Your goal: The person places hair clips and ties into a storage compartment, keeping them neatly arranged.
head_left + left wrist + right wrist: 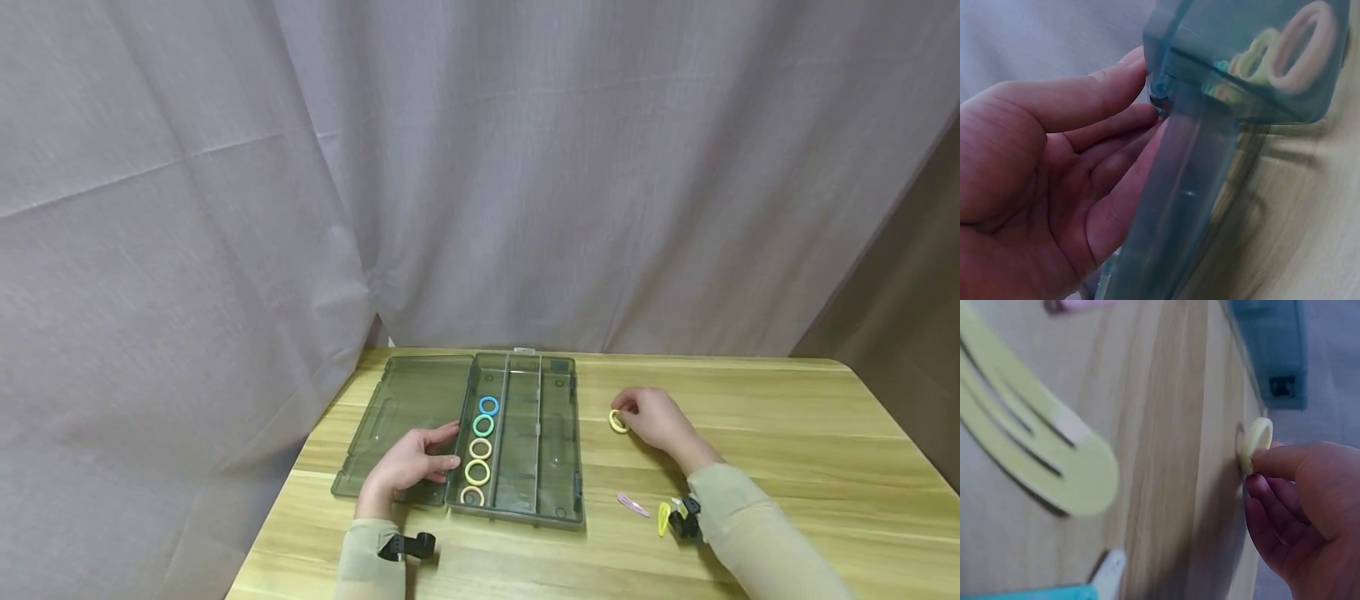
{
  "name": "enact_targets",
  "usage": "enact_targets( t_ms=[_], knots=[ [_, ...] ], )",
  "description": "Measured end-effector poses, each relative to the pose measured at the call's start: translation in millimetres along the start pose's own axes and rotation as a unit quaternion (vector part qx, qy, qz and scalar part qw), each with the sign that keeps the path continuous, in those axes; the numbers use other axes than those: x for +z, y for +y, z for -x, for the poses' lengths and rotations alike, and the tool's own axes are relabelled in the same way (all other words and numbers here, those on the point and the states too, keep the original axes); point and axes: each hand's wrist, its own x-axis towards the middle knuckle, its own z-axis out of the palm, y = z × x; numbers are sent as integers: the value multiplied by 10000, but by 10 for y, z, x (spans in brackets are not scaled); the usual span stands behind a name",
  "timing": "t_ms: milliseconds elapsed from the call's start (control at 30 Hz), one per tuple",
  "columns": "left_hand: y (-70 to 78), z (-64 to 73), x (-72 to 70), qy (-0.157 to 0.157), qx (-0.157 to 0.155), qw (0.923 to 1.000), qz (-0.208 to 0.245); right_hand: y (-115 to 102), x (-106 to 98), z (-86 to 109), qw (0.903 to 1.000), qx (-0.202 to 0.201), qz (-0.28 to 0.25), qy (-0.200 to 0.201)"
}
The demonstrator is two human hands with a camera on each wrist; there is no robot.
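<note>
A yellow hair tie [617, 422] is pinched between the thumb and fingers of my right hand [654, 418], at the tabletop right of the organizer box. In the right wrist view this hair tie [1256, 445] stands on edge at the fingertips. My left hand [411, 460] rests with thumb and fingers against the hinge side of the grey-green see-through box [522, 510]. The box's lid [420, 392] lies folded back to the left. Its left compartment holds a column of hair ties, including a blue one [489, 397] and a green one [476, 425].
A pink snap hair clip [633, 505] and a yellow snap hair clip [663, 520] lie near the right wrist. A teal and white piece [1063, 592] shows beside them in the right wrist view. Grey curtain [525, 183] hangs behind the wooden table [810, 433].
</note>
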Motion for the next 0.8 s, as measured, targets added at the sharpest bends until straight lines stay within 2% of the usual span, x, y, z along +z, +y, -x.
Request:
enact_targets(
  t_ms=[333, 500, 667, 800],
  knots=[
    [-13, -9, 1, -1, 16, 10000, -56, -228, -62, 135, 9994, -133, -96, 319],
    [-7, -23, 7, -12, 20, 10000, -65, -370, -89, 124, 9983, -285, -272, 441],
    [-9, -30, 7, -22, 68, 9999, -91, -683, -60, -24, 9967, -494, -491, 410],
    [-3, -13, -5, -36, 45, 9999, -98, -1105, 39, -213, 9945, -888, -443, 323]
  ],
)
